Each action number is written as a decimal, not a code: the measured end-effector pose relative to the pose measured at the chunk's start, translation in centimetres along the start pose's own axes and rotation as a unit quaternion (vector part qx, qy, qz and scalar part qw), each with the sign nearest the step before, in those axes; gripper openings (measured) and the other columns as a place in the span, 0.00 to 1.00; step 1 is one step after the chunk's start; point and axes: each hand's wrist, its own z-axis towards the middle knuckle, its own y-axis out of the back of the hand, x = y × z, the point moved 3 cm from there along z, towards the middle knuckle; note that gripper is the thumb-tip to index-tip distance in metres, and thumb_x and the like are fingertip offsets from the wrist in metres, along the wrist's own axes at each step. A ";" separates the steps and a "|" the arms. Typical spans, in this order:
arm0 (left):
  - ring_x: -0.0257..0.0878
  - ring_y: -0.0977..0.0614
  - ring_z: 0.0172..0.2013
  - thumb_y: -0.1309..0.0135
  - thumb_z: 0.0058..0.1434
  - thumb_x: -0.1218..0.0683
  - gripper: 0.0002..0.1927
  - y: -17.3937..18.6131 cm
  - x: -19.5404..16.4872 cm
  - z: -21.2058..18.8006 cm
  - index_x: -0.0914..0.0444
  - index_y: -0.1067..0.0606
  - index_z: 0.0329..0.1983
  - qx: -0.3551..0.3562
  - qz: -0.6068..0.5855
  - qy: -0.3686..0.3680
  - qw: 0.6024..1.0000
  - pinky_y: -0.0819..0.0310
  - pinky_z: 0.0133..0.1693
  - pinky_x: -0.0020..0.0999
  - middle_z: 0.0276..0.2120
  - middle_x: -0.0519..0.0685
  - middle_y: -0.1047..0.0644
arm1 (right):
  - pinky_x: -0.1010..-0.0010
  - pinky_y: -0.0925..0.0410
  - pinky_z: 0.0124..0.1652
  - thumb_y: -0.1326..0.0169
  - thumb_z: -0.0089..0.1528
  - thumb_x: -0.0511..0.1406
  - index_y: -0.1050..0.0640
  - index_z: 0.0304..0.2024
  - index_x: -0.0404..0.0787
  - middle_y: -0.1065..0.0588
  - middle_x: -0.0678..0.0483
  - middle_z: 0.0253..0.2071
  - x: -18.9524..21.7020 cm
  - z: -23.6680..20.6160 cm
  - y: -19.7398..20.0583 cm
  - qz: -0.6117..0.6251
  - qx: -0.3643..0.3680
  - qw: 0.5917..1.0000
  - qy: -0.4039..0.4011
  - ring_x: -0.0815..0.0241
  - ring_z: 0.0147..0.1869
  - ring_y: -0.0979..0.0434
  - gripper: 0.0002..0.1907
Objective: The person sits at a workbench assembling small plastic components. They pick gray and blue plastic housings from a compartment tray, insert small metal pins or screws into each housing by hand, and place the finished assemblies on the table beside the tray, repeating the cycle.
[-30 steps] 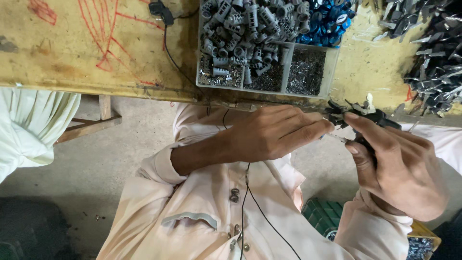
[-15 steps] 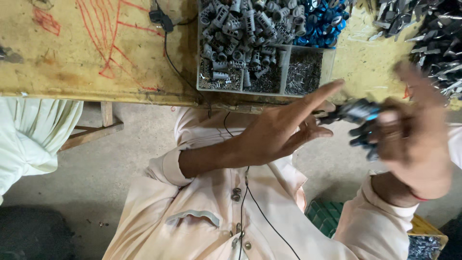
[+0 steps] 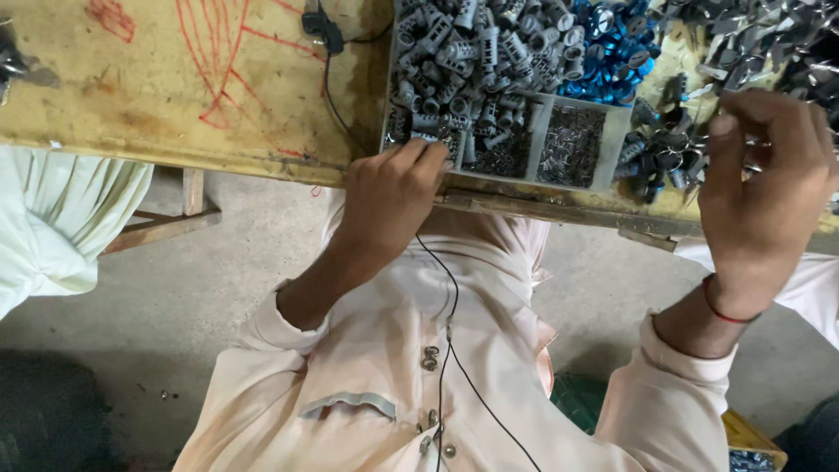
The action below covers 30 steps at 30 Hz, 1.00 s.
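I see the left hand [image 3: 393, 188] at the near edge of the tray [image 3: 616, 144], fingertips [image 3: 428, 150] dipped into the grey parts [image 3: 463, 65] in the left compartment. Fingers curled, touching the pile; can't tell if it's pinching one.

Right hand [image 3: 765, 188] is up over the bench [image 3: 175, 96] at the right, fingers bent around small dark metal bits [image 3: 660, 162] just beside the tray's right end. Whether it's actually gripping anything, I can't tell; knuckles hide the fingertips.

Tray also has blue rings [image 3: 612, 52] at the far right and tiny springs or pins in the near compartment [image 3: 572, 149]. More dark parts [image 3: 760, 35] are heaped at top right. A black cable [image 3: 328, 52] runs across the bench, w/ red scribbles [image 3: 214, 61] beside it. Someone's white cloth [image 3: 61, 218] is at left.
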 end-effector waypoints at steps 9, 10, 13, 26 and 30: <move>0.41 0.16 0.32 0.47 0.60 0.56 0.04 -1.0 0.3 1.2 0.53 0.25 0.37 0.071 0.144 -0.060 0.985 0.25 0.30 0.41 0.27 0.41 0.22 | 0.57 0.33 0.30 0.38 0.64 0.40 0.21 0.37 0.40 0.28 0.51 0.35 4.8 0.3 -9.7 -0.142 0.160 0.969 0.124 0.50 0.37 0.21 0.10; 0.41 0.16 0.31 0.46 0.61 0.56 0.03 -1.0 0.2 1.5 0.53 0.25 0.37 0.087 0.148 -0.069 0.983 0.26 0.29 0.41 0.27 0.42 0.22 | 0.57 0.33 0.31 0.38 0.63 0.39 0.21 0.38 0.40 0.28 0.51 0.36 4.6 0.2 -10.0 -0.140 0.169 0.967 0.128 0.50 0.38 0.22 0.09; 0.38 0.17 0.30 0.46 0.62 0.56 0.03 -0.8 -0.1 2.3 0.53 0.26 0.37 0.091 0.183 -0.114 0.972 0.26 0.29 0.38 0.26 0.41 0.23 | 0.58 0.33 0.32 0.38 0.62 0.38 0.22 0.38 0.41 0.28 0.50 0.36 4.4 0.3 -9.9 -0.149 0.189 0.959 0.150 0.50 0.39 0.22 0.08; 0.33 0.19 0.33 0.45 0.64 0.58 0.06 0.2 -0.1 1.3 0.59 0.30 0.41 0.017 0.190 -0.182 0.965 0.25 0.27 0.27 0.30 0.43 0.28 | 0.60 0.33 0.31 0.42 0.63 0.35 0.25 0.39 0.40 0.29 0.51 0.37 5.2 0.7 -9.4 -0.199 0.208 0.940 0.182 0.53 0.40 0.23 0.06; 0.36 0.18 0.35 0.46 0.66 0.59 0.08 0.5 0.0 0.8 0.61 0.32 0.44 -0.006 0.113 -0.156 0.981 0.23 0.28 0.30 0.35 0.46 0.27 | 0.60 0.33 0.31 0.41 0.64 0.37 0.25 0.38 0.40 0.29 0.52 0.37 5.6 1.0 -9.3 -0.200 0.212 0.941 0.172 0.54 0.39 0.23 0.08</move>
